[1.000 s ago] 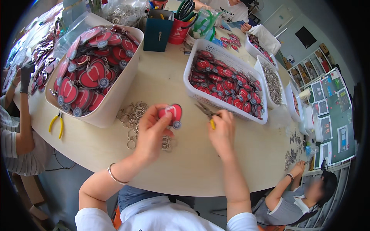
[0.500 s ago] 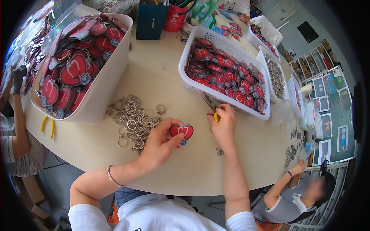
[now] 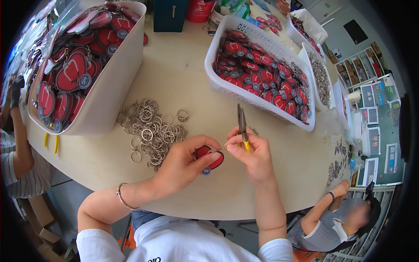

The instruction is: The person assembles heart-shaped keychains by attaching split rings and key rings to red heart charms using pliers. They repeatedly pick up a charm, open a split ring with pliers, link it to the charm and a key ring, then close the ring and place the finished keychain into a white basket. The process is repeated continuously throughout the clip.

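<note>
Pinching a red heart charm just below the middle of our view, our left hand is sitting at the charm's nine o'clock, its thumb lying across the charm's face. Our right hand, at three, is gripping pliers, fingers curling around the yellow handles; the pliers are pointing to twelve, catching nothing that we are able to see. Its thumb and forefinger are nearly meeting beside the charm; whether they are pinching something tiny, we cannot tell. At ten, rings are lying loose on the table, near our left hand. A basket of more charms is standing at one.

With only thumb and fingers holding it, the charm could be twisting out under a sideways push. Because our right hand is managing both tool and fingertips, the pliers could be slipping, their tip swinging against our left hand or scratching the charm. Anything tiny could be dropping toward the small bits at two and getting lost. A careless left wrist could be scattering the rings.
</note>
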`<action>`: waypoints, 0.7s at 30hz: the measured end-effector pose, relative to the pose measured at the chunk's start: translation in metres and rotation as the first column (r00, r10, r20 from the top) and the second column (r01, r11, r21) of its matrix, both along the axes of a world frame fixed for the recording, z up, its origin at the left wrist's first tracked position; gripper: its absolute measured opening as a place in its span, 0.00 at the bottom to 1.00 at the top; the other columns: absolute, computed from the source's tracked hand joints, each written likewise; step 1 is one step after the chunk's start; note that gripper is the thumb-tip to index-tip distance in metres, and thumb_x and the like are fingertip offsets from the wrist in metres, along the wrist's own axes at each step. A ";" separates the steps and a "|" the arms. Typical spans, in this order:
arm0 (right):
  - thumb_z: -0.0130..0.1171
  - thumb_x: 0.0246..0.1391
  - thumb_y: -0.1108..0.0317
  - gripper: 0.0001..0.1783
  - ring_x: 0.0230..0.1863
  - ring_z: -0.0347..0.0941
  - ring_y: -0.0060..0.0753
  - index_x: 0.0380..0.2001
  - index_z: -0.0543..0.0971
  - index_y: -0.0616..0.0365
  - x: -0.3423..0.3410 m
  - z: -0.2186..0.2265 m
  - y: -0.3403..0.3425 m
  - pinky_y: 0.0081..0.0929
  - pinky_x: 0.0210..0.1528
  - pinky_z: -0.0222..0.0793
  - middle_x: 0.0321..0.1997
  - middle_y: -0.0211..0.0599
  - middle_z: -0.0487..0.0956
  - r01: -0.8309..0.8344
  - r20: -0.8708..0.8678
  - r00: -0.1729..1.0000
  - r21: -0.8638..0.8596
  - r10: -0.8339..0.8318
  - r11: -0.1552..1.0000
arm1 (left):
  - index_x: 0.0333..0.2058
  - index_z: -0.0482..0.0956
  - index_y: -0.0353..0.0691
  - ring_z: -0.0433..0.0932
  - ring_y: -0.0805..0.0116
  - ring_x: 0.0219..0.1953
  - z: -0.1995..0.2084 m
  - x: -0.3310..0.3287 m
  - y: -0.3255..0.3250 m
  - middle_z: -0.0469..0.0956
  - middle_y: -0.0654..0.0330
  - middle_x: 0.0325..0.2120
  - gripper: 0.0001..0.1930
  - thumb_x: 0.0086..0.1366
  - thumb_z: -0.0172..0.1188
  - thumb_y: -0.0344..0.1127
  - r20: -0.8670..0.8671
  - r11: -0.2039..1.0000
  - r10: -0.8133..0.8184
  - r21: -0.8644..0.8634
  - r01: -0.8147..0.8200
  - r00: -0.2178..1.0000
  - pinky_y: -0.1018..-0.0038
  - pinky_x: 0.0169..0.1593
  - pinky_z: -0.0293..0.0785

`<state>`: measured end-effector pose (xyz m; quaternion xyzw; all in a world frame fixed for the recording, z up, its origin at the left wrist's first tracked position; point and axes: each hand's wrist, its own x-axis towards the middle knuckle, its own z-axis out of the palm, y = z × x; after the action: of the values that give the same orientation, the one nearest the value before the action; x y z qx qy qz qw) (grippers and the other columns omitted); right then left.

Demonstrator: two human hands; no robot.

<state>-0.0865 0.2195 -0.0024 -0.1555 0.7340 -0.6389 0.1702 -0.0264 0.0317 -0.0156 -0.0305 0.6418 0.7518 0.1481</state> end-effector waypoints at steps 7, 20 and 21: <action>0.65 0.46 0.74 0.04 0.41 0.71 0.36 0.27 0.81 0.63 0.016 0.009 -0.013 0.27 0.44 0.67 0.40 0.39 0.73 0.103 -0.410 0.912 0.273 0.019 0.957 | 0.33 0.81 0.33 0.70 0.83 0.20 -0.004 0.004 0.007 0.76 0.65 0.18 0.05 0.61 0.62 0.28 -0.195 0.981 0.158 -0.085 -0.177 0.968 0.82 0.24 0.67; 0.67 0.41 0.78 0.06 0.43 0.69 0.42 0.25 0.79 0.63 0.002 -0.010 -0.005 0.36 0.45 0.65 0.40 0.39 0.73 0.331 -0.596 0.802 0.492 0.035 0.805 | 0.35 0.79 0.31 0.73 0.80 0.27 -0.002 -0.012 -0.010 0.78 0.63 0.24 0.06 0.63 0.60 0.30 -0.226 0.899 0.413 -0.053 -0.435 0.882 0.81 0.32 0.72; 0.67 0.41 0.78 0.06 0.43 0.69 0.42 0.25 0.80 0.63 -0.001 -0.017 -0.002 0.37 0.46 0.65 0.40 0.38 0.73 0.382 -0.638 0.769 0.513 0.044 0.769 | 0.35 0.79 0.31 0.73 0.80 0.27 -0.003 -0.011 -0.009 0.78 0.63 0.24 0.07 0.64 0.60 0.30 -0.236 0.898 0.416 -0.044 -0.437 0.878 0.82 0.32 0.72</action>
<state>-0.0879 0.2171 -0.0197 -0.2196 0.9263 -0.2896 -0.0996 -0.0376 0.0223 -0.0185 -0.0945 0.6669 0.7330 -0.0950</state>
